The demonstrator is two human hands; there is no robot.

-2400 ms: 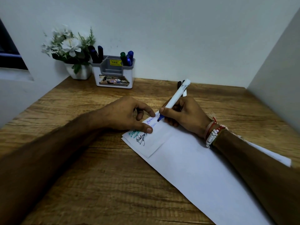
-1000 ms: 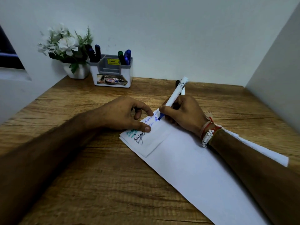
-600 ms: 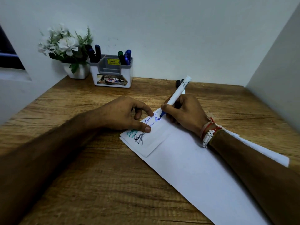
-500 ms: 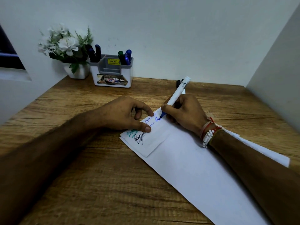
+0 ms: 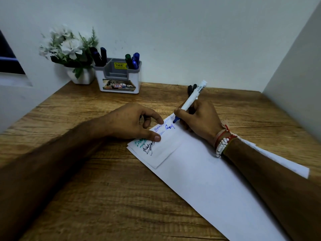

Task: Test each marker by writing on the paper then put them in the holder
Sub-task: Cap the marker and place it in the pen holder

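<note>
Slim white marker (image 5: 192, 97) — smooth flat paper (image 5: 199, 173).

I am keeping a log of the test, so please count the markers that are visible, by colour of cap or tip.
Green marker: 1
Blue markers: 3, two in the holder, one in the right hand
Dark markers: 4, two in the holder, two on the table
Total: 8

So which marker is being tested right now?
The white-barrelled, blue-tipped marker gripped by the right hand; the others stand in the holder or lie behind that hand.
</note>
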